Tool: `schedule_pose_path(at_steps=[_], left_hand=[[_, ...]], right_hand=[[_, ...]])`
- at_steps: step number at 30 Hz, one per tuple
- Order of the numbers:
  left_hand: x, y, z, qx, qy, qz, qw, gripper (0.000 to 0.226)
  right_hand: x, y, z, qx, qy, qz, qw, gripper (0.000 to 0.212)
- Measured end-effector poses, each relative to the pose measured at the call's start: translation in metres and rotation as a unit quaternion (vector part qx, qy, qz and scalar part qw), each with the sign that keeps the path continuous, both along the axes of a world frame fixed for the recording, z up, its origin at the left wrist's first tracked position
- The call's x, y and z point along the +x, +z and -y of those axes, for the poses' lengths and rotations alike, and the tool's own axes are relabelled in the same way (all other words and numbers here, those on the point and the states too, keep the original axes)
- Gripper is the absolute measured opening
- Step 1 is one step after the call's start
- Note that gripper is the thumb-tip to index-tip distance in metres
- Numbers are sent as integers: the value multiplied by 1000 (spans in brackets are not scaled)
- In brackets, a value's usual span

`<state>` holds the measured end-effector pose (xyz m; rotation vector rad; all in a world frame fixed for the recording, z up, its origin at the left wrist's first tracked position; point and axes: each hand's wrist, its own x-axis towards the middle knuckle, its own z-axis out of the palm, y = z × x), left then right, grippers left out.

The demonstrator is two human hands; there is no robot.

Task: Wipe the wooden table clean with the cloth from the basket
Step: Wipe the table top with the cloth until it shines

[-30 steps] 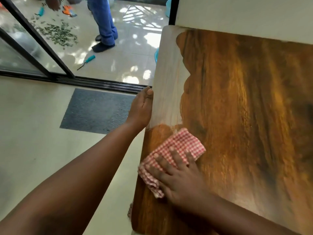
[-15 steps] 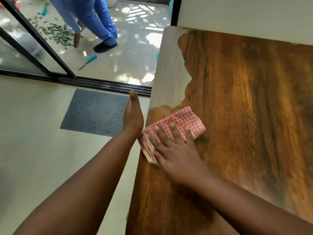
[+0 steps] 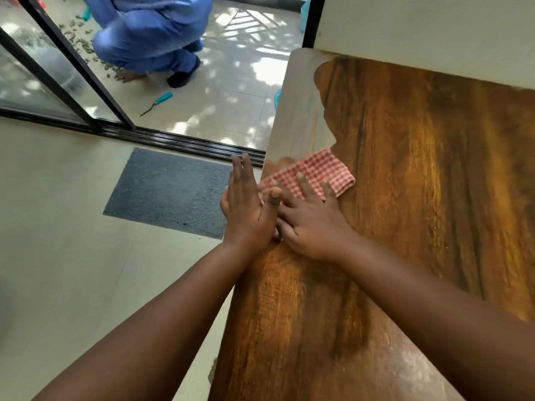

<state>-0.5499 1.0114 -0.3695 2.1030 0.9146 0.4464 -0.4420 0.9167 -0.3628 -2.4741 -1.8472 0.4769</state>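
Sunlit tiles are glowing beyond the doorway while the wiping is well underway on the wooden desk (image 3: 405, 198). One right hand (image 3: 309, 224) is pressing flat, fingers spread, on the single checked cloth (image 3: 315, 169) at the desk's left edge; one left hand (image 3: 246, 206) is hovering open beside it. Next, I'd say, the pale dusty strip (image 3: 298, 111) ahead is calling for a forward sweep.
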Motion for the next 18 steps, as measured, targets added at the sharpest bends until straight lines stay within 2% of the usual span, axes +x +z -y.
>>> schedule_pose_path(at_steps=[2,5,10,13,16,18], left_hand=[[0,-3,0,27,-16,-22,999,98],[5,-7,-3,33,-47,-73,996,101],[7,-9,-3,63,-71,-115,989,103],[4,-8,-2,76,-53,-129,987,105],[6,-7,-3,73,-39,-146,986,107],[7,-6,-4,77,-43,-161,983,108]], right_hand=[[11,1,28,-8,17,25,1000,44],[48,5,32,-20,-34,26,999,42],[83,6,-60,-47,-129,3,991,51],[65,2,-69,-24,-78,1,997,51],[54,-1,-24,0,22,27,999,46],[64,2,-6,-4,39,37,999,44]])
